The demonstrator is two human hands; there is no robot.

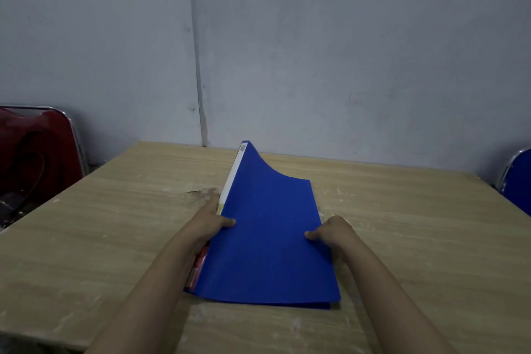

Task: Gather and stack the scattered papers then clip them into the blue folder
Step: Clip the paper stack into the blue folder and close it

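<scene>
Left hand (pixel 211 220) pinches the spine edge of the blue folder (pixel 267 241), thumb on the cover; right hand (pixel 333 231) pinches the opposite edge likewise. The folder lies mid-table (pixel 115 224), far cover corner curling upward. A white strip (pixel 231 178) lines the spine.

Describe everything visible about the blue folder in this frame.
The blue folder lies closed on the wooden table, its matte cover bowing up at the far left corner. A white strip runs along its left spine edge, with red showing lower down. The left hand holds the spine side; the right hand grips the right edge.
</scene>
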